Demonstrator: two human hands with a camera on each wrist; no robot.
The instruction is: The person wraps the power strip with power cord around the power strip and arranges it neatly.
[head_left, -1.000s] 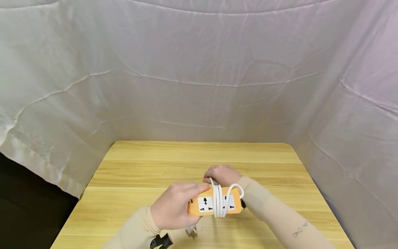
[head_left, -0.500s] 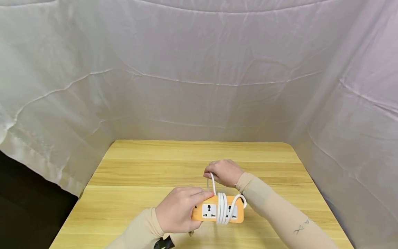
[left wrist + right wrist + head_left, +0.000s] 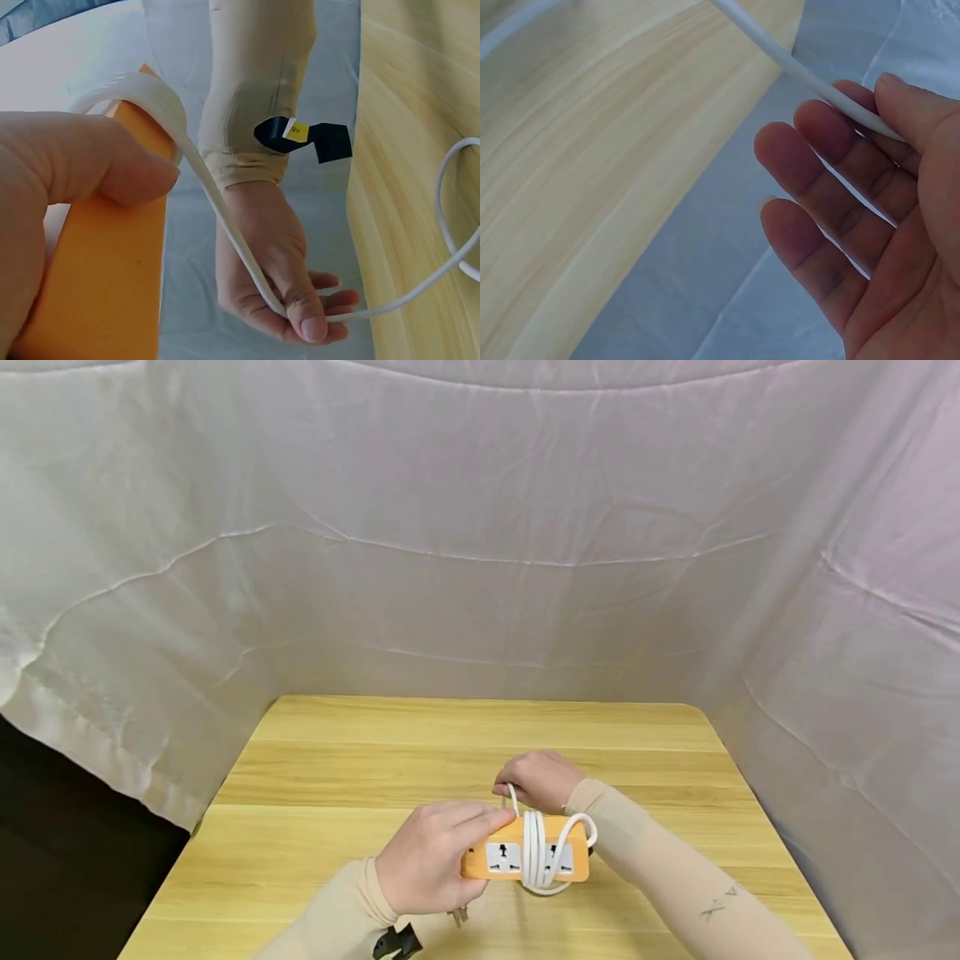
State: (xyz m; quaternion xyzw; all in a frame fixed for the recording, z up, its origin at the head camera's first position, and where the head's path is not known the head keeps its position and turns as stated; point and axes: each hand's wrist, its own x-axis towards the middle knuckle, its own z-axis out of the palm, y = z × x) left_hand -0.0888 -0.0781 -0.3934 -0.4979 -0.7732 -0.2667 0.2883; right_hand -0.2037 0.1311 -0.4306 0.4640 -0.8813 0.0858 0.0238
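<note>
Wooden tabletop (image 3: pixel 337 760) below, left grip (image 3: pixel 433 860) clasps power strip (image 3: pixel 512 858) by its left end, right grip (image 3: pixel 542 779) pinches cord (image 3: pixel 533 852).

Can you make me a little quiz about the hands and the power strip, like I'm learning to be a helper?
1. True or false: the left hand holds the orange power strip.

2. Pick one. The white cord is wound around:
A) the plug
B) the power strip
C) the table

3. Fill in the gap: the ____ hand pinches the cord between thumb and fingers.

Key:
1. True.
2. B, the power strip.
3. Right; the right hand has the cord.
</note>
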